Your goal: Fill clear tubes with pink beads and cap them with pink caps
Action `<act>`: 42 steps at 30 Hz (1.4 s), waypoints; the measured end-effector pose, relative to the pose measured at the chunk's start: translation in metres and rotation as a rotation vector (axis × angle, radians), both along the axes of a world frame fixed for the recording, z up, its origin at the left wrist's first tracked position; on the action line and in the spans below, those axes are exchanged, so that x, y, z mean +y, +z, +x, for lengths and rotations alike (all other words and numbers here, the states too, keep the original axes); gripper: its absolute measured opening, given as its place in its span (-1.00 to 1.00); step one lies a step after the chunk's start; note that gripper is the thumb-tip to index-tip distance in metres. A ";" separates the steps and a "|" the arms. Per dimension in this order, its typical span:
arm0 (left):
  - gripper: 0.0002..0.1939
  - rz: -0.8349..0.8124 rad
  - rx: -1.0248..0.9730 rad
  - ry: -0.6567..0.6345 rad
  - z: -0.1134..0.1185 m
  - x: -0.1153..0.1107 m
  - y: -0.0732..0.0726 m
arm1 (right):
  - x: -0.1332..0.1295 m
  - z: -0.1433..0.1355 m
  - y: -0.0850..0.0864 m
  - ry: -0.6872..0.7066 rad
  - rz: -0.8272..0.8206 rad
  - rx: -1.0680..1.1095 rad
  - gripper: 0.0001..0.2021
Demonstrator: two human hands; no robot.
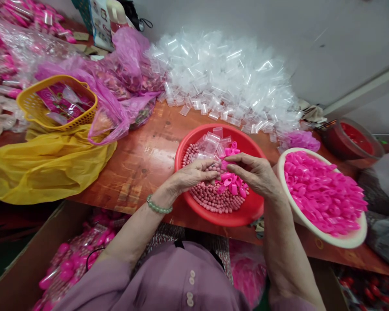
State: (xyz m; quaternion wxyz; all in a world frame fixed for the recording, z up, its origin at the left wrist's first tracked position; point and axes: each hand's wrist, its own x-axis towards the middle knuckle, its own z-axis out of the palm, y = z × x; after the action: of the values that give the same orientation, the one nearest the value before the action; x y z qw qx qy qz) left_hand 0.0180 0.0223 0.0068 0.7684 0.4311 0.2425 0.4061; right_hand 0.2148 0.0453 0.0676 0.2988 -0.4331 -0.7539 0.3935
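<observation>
Above the red bowl my two hands are close together, fingertips almost meeting. My left hand, with a green bead bracelet at the wrist, pinches what looks like a clear plastic tube. The fingers of my right hand are curled to a pinch beside it; bright pink shows at their tips, but whether they hold a piece is unclear. In the bowl lie strings of dull pink beads, bright pink plastic caps and several clear tubes.
A cream basin full of pink caps stands at the right. Clear tubes are heaped along the wall. To the left are a yellow basket, a yellow bag and a purple bag. A box of pink items sits below the table.
</observation>
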 end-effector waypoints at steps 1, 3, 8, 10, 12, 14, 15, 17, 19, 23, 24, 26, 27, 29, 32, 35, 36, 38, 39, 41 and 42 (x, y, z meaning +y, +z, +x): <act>-0.73 -0.006 -0.007 0.006 0.000 0.000 0.000 | 0.000 0.000 0.003 0.004 0.005 -0.019 -0.77; -0.74 -0.016 -0.023 0.026 -0.001 -0.001 0.000 | 0.000 0.002 0.010 0.002 0.010 -0.044 -0.77; -0.77 -0.023 -0.062 0.079 -0.002 -0.002 0.002 | -0.001 0.011 0.023 0.039 0.009 -0.123 -0.76; -0.77 -0.030 -0.076 0.090 -0.002 -0.002 0.003 | 0.000 0.014 0.023 0.034 0.011 -0.138 -0.76; -0.76 -0.050 -0.077 0.084 -0.001 -0.002 0.004 | 0.000 0.014 0.018 -0.029 0.024 -0.097 -0.75; -0.72 -0.087 -0.084 0.079 0.000 -0.001 0.003 | -0.001 0.010 0.009 -0.148 0.049 -0.003 -0.75; -0.71 -0.107 -0.095 0.082 0.001 -0.001 0.003 | -0.002 0.006 0.004 -0.215 0.068 0.060 -0.75; -0.69 -0.131 -0.117 0.092 0.002 -0.002 0.002 | -0.007 -0.004 -0.007 -0.309 0.106 0.173 -0.77; -0.69 -0.133 -0.133 0.102 0.004 -0.002 0.002 | -0.011 -0.015 -0.016 -0.331 0.144 0.211 -0.79; -0.69 -0.077 -0.119 0.087 0.004 -0.003 0.003 | -0.016 -0.030 -0.026 -0.326 0.180 0.200 -0.81; -0.69 -0.061 -0.109 0.076 0.004 -0.004 0.003 | -0.017 -0.032 -0.027 -0.324 0.176 0.200 -0.82; -0.71 -0.037 -0.089 0.060 0.005 -0.005 0.003 | -0.016 -0.034 -0.028 -0.322 0.164 0.200 -0.82; -0.72 -0.030 -0.078 0.073 0.006 -0.005 0.003 | -0.016 -0.034 -0.028 -0.325 0.165 0.203 -0.82; -0.73 -0.028 -0.063 0.140 0.008 -0.005 0.002 | -0.015 -0.036 -0.030 -0.329 0.178 0.221 -0.83; -0.72 -0.038 -0.053 0.186 0.011 -0.004 0.002 | -0.014 -0.039 -0.033 -0.338 0.191 0.247 -0.85; -0.69 -0.026 -0.058 0.135 0.012 -0.003 0.003 | -0.015 -0.043 -0.035 -0.371 0.210 0.249 -0.88; -0.70 -0.016 -0.050 0.142 0.012 -0.003 0.002 | -0.015 -0.044 -0.035 -0.378 0.222 0.242 -0.89; -0.76 0.024 0.008 0.193 0.012 -0.004 -0.002 | -0.015 -0.044 -0.034 -0.371 0.233 0.236 -0.89; -0.80 0.058 0.053 0.218 0.012 -0.004 -0.005 | -0.014 -0.043 -0.034 -0.359 0.224 0.237 -0.88; -0.85 0.143 0.135 0.246 0.013 -0.004 -0.011 | -0.013 -0.040 -0.034 -0.330 0.194 0.243 -0.86; -0.86 0.183 0.161 0.244 0.013 -0.005 -0.014 | -0.012 -0.039 -0.034 -0.312 0.188 0.242 -0.85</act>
State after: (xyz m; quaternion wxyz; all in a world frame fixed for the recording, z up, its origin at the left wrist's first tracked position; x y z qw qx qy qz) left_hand 0.0310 0.0176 -0.0072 0.6491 0.4977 0.3160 0.4807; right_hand 0.1760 0.0337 0.0336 0.4835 -0.4646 -0.6695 0.3197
